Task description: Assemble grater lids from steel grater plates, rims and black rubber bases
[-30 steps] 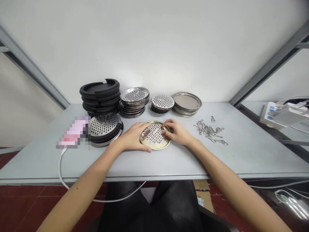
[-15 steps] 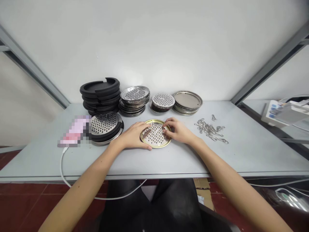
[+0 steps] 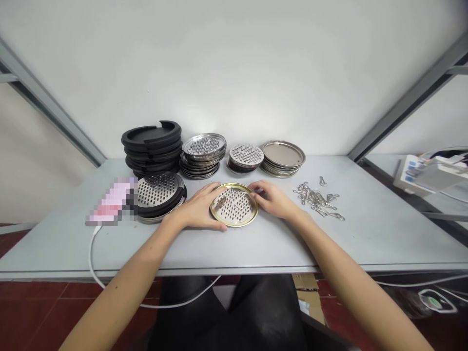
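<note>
A round metal grater plate (image 3: 234, 206) with a gold-coloured rim and a perforated, toothed face lies in front of me on the grey table. My left hand (image 3: 199, 207) curves around its left edge, fingers at the far side and thumb at the near side. At the right rim, my right hand (image 3: 271, 197) has its fingers bent and thumb on the edge, holding it. The undersides of both hands are hidden.
Behind stand stacks of black rings (image 3: 151, 146), grater discs (image 3: 203, 151), more perforated discs (image 3: 246, 155) and plain lids (image 3: 283, 155). A black-rimmed grater (image 3: 159, 192) and a blurred phone (image 3: 113, 200) with a white cable are left; metal clips (image 3: 316, 199) lie right.
My right fingers have drawn back from the grater's perforated face to its right rim. My left hand stays around the left edge. The whole view has shifted slightly.
</note>
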The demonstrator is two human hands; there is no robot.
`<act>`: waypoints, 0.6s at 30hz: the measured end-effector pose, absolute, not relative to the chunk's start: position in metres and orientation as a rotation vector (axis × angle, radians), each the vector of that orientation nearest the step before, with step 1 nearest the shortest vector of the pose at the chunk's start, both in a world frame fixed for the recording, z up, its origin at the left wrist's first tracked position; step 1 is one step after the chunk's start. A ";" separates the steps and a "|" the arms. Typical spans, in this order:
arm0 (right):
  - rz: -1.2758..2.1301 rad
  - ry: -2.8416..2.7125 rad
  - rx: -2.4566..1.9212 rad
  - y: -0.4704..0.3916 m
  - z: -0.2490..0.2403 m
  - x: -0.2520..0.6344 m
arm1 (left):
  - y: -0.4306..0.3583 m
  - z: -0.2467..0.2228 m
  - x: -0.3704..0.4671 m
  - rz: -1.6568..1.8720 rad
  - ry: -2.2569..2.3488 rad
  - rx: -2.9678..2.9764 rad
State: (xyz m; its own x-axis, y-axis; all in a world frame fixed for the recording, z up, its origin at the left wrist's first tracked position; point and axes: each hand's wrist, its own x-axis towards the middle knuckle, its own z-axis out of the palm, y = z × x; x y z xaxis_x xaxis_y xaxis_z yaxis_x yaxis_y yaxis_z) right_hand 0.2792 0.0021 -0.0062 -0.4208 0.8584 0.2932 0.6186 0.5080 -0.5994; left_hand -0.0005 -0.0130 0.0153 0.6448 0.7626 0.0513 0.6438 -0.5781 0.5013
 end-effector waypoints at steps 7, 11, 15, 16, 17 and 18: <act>0.429 -2.191 -1.177 0.003 -0.006 0.279 | -0.013 0.010 0.002 0.249 1.182 2.449; 0.422 -2.255 -1.159 0.003 -0.007 0.279 | -0.013 0.010 0.003 0.246 1.205 2.448; 0.399 -2.300 -1.155 0.004 -0.009 0.278 | -0.013 0.012 0.003 0.200 1.245 2.423; 0.398 -2.301 -1.157 0.004 -0.009 0.278 | -0.013 0.012 0.003 0.197 1.254 2.417; 0.399 -2.301 -1.157 0.003 -0.009 0.277 | -0.012 0.012 0.003 0.197 1.261 2.414; 0.402 -2.300 -1.155 0.003 -0.009 0.277 | -0.012 0.012 0.003 0.198 1.264 2.417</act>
